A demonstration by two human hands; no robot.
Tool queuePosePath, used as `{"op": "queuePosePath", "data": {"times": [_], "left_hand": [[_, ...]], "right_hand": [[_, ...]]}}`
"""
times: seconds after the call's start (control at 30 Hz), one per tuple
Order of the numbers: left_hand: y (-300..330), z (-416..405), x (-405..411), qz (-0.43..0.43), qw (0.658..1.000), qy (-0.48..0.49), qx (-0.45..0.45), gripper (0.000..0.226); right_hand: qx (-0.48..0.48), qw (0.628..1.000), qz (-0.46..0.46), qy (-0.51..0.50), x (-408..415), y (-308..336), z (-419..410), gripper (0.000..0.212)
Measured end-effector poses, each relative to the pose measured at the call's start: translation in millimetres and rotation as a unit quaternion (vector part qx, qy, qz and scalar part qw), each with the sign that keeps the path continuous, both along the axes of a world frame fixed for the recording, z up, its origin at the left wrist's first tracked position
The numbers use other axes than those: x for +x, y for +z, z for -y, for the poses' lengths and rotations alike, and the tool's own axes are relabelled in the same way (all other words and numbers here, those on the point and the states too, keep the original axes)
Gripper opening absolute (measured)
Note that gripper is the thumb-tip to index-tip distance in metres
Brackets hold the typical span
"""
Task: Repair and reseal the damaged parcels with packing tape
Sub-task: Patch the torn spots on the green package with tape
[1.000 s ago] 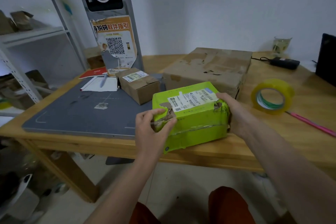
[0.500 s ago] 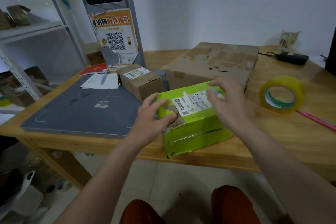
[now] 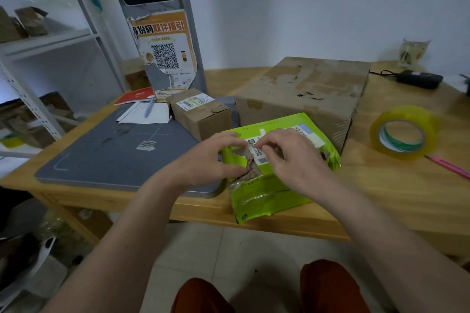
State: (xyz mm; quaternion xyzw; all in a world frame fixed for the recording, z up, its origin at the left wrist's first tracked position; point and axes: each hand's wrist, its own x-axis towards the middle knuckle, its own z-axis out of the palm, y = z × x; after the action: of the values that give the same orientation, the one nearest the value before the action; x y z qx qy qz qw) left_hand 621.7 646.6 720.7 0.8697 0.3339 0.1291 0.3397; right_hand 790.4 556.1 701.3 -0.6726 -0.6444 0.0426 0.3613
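Green wrapping covers the parcel at the bench's near edge, its lower end overhanging the edge a little; the wrap is torn at the near-left corner, showing brown card beneath; a white label lies across the top. Both forearms reach in from below and converge on that corner. Left hand lies palm down at the parcel's left side, fingers curled, thumb and forefinger pinching the torn wrap by the label; right hand rests on top of the parcel, fingers bent, fingertips gripping the label's edge just beside the left hand's; the two nearly touch. Tape roll, yellow, lies flat on the bench well to the right, untouched; a pink cutter lies just beside it. Behind the parcel, touching or nearly so, sits a big worn carton; a small box stands to its left on a grey mat; papers and a pen lie at the mat's far edge; a glass and a black adapter sit at the far right.
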Motion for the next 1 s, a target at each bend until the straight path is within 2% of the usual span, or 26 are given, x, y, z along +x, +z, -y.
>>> {"op": "queuePosePath", "data": {"times": [0.17,0.33,0.53,0.67,0.77,0.9,1.0], "left_hand": [[1.6,0.2,-1.0,-0.005,1.0,-0.014,0.01,0.047],[12.0,5.7,6.7,-0.048,0.995,-0.003,0.086,0.039],[19.2,16.5,12.6,-0.126,0.973,0.008,0.195,0.034],[15.2,19.3,9.1,-0.131,0.962,0.012,0.24,0.031],[14.4,21.6,7.9,-0.132,0.96,-0.002,0.246,0.038],[16.3,24.5,7.0,-0.136,0.954,-0.018,0.265,0.022],[18.9,25.5,3.8,-0.136,0.96,-0.02,0.246,0.038]], "right_hand": [[-0.016,0.998,0.0,0.068,-4.3,0.4,1.4,0.029],[0.006,0.999,-0.02,0.044,-6.0,-4.6,-0.4,0.031],[0.01,0.999,-0.047,0.025,-5.1,-3.2,-0.6,0.026],[0.01,0.999,-0.045,0.022,-5.1,-4.2,-1.1,0.024],[0.018,0.999,-0.039,0.019,-5.0,-6.0,-1.8,0.024],[0.025,0.999,-0.04,0.014,-3.9,-7.3,-2.1,0.024],[0.028,0.999,-0.038,0.019,-2.7,-8.1,-2.2,0.024]]}}
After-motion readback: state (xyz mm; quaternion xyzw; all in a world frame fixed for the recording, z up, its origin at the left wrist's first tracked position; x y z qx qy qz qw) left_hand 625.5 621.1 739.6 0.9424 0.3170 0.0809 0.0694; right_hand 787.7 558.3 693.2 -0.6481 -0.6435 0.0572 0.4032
